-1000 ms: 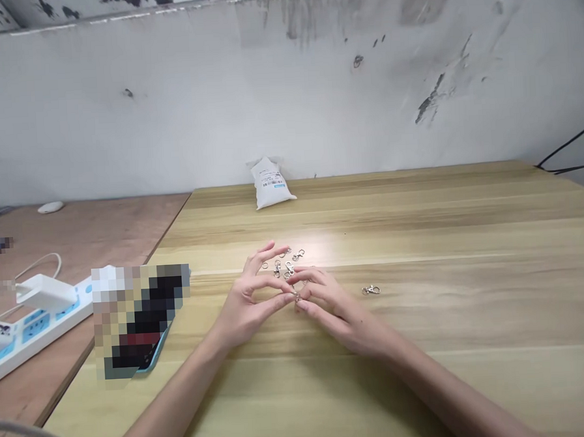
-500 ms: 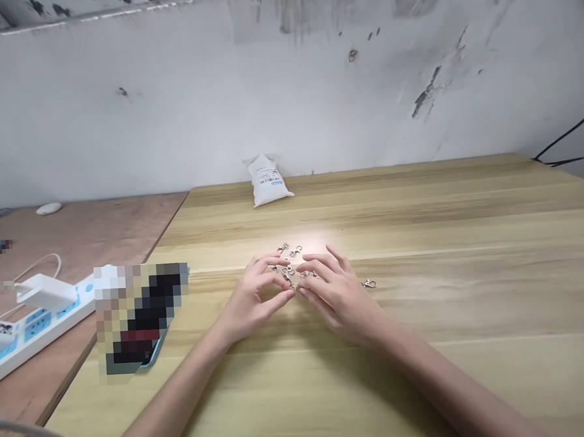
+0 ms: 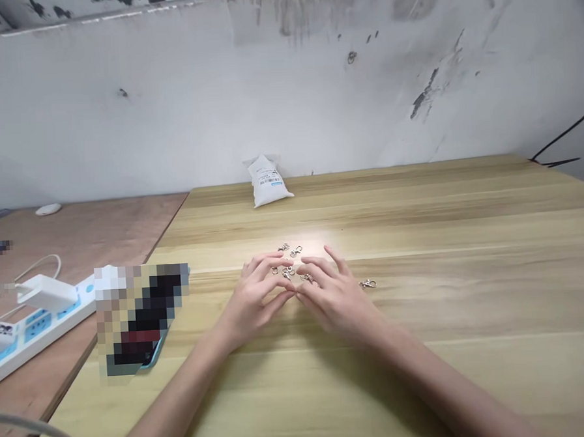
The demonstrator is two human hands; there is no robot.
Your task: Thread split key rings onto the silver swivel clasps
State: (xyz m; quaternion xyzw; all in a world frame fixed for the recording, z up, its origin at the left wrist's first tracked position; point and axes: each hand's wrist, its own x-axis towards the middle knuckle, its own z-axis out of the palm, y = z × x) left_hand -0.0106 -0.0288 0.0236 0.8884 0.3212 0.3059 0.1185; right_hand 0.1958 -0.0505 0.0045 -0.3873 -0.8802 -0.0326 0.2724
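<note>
In the head view, my left hand [image 3: 257, 295] has its thumb and index fingertip pinched together. My right hand [image 3: 332, 291] meets it tip to tip, its thumb and index finger also pinched and its little finger raised. Whatever lies between the fingertips is too small and covered to make out. Just behind them is a loose group of silver swivel clasps, one clasp [image 3: 287, 271] between the hands and another clasp [image 3: 296, 251] farther back. A separate clasp [image 3: 368, 283] lies right of my right hand. My fingers partly cover some clasps.
A white printed plastic bag [image 3: 270, 182] stands at the back of the wooden table [image 3: 444, 236], near the wall. On the left lie a blurred-out phone [image 3: 153, 314] and a power strip [image 3: 88, 294] with white chargers. A cable [image 3: 33, 424] crosses the lower left corner.
My left thumb and index fingertip have closed together, and the two hands' fingertips have come slightly nearer each other. The clasps on the table stay where they were.
</note>
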